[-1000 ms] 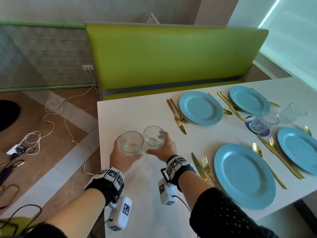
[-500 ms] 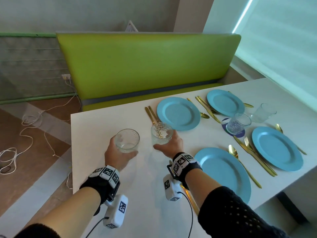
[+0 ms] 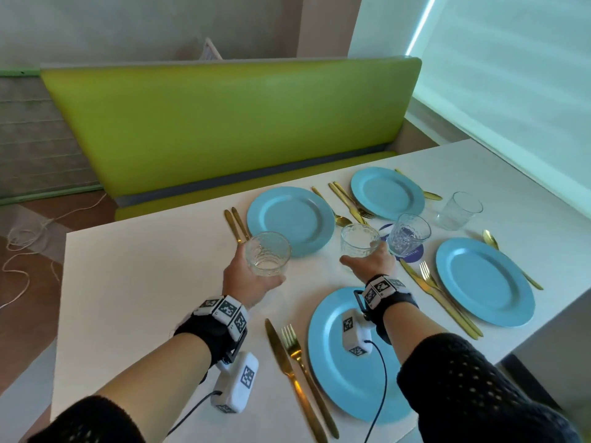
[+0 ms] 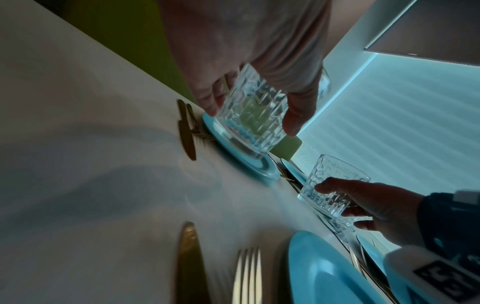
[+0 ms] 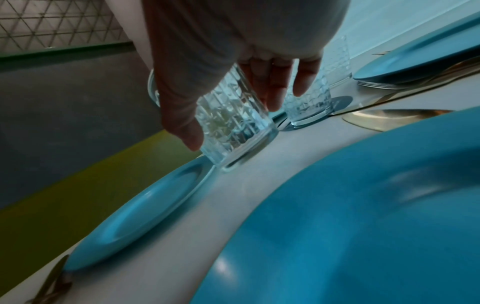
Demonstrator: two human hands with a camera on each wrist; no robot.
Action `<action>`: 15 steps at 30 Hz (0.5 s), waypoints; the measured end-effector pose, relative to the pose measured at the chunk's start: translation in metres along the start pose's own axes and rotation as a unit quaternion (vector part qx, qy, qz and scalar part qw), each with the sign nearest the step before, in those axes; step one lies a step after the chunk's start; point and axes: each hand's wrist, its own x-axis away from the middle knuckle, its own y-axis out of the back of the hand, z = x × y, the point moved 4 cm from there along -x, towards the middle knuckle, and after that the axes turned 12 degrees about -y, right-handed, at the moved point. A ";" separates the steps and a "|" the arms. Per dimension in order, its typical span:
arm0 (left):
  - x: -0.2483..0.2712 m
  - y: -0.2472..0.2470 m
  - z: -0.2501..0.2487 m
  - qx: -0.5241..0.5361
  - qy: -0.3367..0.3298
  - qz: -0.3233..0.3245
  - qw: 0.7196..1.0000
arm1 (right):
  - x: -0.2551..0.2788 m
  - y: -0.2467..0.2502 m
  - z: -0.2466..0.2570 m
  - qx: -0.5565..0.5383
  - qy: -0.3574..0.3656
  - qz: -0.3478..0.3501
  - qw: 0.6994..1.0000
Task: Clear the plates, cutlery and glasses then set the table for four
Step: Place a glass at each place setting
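Observation:
My left hand (image 3: pixel 252 282) grips a clear cut-glass tumbler (image 3: pixel 267 254) (image 4: pixel 250 115) just above the white table (image 3: pixel 144 282), at the near-left rim of the far-left blue plate (image 3: pixel 289 217). My right hand (image 3: pixel 371 262) grips a second tumbler (image 3: pixel 359 241) (image 5: pixel 233 121), tilted, its base close over the table between that plate and the near blue plate (image 3: pixel 345 372). A third tumbler (image 3: pixel 409 233) stands on a dark blue coaster (image 3: pixel 412 252) right beside my right hand. A fourth glass (image 3: pixel 459 211) stands further right.
Two more blue plates lie at the back (image 3: pixel 387 193) and right (image 3: pixel 484 281). Gold knives, forks and spoons flank each plate, such as the near knife (image 3: pixel 287 369) and fork (image 3: pixel 300 359). A green bench (image 3: pixel 230 123) runs behind the table. Cables lie on the floor at left.
Both hands have carried their glasses rightward and further onto the table, moving apart; the right one now sits next to the coaster glass. The head view has swung right.

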 end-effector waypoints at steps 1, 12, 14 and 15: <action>-0.002 -0.006 -0.001 -0.002 0.000 0.003 1.000 | -0.006 0.002 -0.002 0.005 -0.002 0.000 1.000; -0.010 -0.039 -0.011 -0.017 0.001 0.023 1.000 | -0.035 0.001 -0.018 -0.014 -0.011 0.029 0.999; -0.010 -0.042 -0.010 -0.018 0.004 0.024 1.000 | -0.037 0.000 -0.020 -0.012 -0.009 0.031 0.999; -0.010 -0.042 -0.010 -0.018 0.005 0.023 1.000 | -0.037 0.000 -0.021 -0.011 -0.010 0.032 0.999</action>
